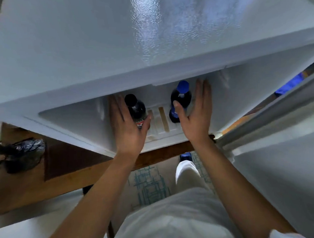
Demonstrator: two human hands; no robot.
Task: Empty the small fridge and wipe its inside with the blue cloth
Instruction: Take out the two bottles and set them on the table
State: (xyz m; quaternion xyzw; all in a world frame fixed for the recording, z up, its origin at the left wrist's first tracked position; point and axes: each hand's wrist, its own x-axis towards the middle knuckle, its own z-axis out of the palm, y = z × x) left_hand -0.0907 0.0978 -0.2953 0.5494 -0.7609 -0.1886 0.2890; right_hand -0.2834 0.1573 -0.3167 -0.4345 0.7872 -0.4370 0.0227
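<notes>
Hands reach into the small fridge (75,122) to empty it: left hand (129,131) with fingers spread beside the black-capped bottle (136,109), right hand (195,116) likewise open against the blue-capped bottle (180,99). Neither bottle is gripped yet. Something blue (288,86), perhaps the cloth, lies past the door.

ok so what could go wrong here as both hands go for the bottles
1. The left hand and right hand are open beside the black-cap bottle and blue-cap bottle, not closed round them; a loose grab could tip one over.
2. Two bottles lifted at once might knock the low fridge edge above them.
3. The stained floor tray could be slippery.
</notes>
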